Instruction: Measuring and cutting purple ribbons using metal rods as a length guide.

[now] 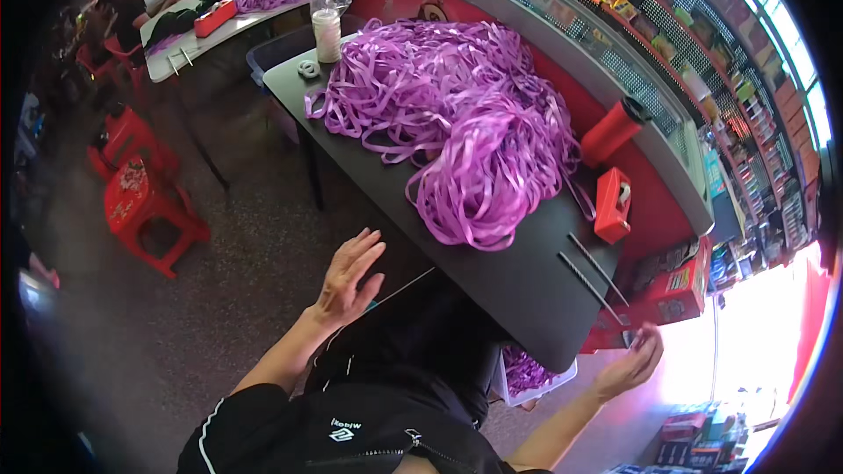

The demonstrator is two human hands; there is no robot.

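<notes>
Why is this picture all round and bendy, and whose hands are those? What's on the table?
There's no robot here, just a person using two bare hands. A camera worn on their head looks down, so you see roughly what they see. Its very wide lens makes straight edges look bent and leaves dark corners.

The left hand is open, away from the table, and holds nothing. The right hand is partly curled near the table's end; I can't tell whether anything is in it.

On the dark table lies a big heap of purple ribbons. Around it are a pale cup, a red tape dispenser and two thin rods.
</notes>
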